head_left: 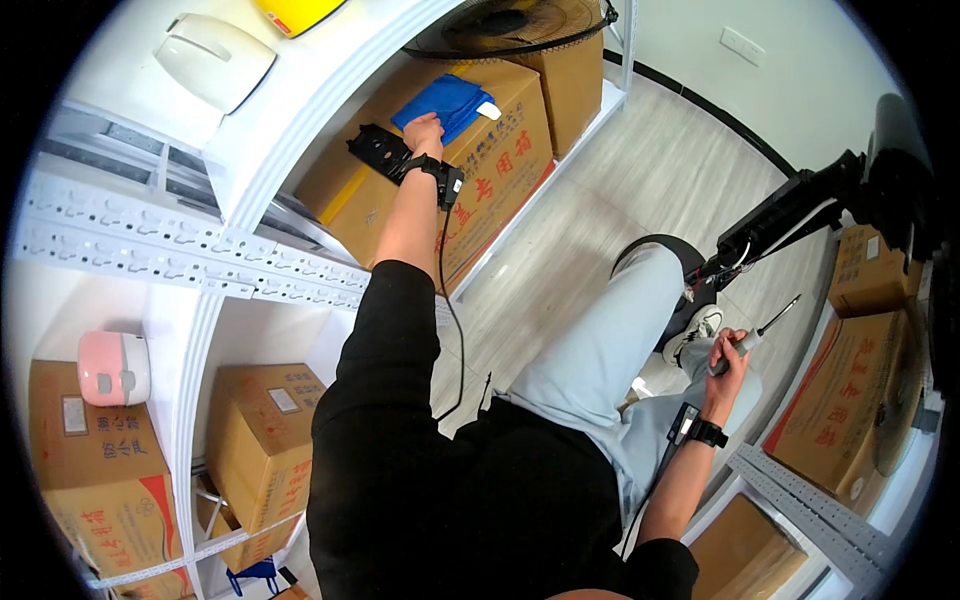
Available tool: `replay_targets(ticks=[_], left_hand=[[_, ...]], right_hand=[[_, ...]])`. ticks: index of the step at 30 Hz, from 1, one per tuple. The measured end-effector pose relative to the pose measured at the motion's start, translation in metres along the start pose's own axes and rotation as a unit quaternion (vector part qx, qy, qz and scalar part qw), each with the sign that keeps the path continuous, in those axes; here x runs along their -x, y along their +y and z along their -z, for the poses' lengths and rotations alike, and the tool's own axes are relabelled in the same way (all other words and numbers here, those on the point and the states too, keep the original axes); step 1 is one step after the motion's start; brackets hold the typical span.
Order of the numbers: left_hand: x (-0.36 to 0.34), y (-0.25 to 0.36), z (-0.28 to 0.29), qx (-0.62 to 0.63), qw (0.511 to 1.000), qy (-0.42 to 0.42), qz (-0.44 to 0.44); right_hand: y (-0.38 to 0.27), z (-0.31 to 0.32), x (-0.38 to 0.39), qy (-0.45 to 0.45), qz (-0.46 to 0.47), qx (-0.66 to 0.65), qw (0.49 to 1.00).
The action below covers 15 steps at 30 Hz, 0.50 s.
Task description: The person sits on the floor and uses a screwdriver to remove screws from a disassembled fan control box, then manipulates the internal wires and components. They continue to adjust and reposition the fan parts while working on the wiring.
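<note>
A pale wall [800, 90] with a white socket plate [742, 46] and dark skirting [722, 111] meets a grey wood-look floor [590, 200]; white metal shelving [150, 225] stands on both sides.

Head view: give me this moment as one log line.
left hand: at blue cloth on carton, grip unclear | right hand: holding grey-handled screwdriver

A grey-handled screwdriver [750, 341] slants in the right hand [729, 366], shaft pointing forward-right, while a folded blue cloth [449, 103] lies atop a box [514, 88]
</note>
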<state>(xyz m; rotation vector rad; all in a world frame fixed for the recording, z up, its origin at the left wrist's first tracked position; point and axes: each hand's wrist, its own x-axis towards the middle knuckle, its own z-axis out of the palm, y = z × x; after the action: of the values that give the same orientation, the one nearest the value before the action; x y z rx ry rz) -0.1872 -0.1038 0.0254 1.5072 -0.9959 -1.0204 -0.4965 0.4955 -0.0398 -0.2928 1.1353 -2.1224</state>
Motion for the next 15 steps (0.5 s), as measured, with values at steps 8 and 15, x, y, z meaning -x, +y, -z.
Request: replay_targets(ticks=[8,15], left_hand=[[-0.046,-0.013,-0.01,-0.378,0.925,0.043,-0.008],[-0.065,-0.026,0.016,-0.351,0.927,0.03,-0.13]], right_hand=[[0.007,0.0,-0.003,0.006,-0.022,-0.011,1.0],[0.016,-0.002,-0.001,0.038,-0.048,-0.037,0.997]])
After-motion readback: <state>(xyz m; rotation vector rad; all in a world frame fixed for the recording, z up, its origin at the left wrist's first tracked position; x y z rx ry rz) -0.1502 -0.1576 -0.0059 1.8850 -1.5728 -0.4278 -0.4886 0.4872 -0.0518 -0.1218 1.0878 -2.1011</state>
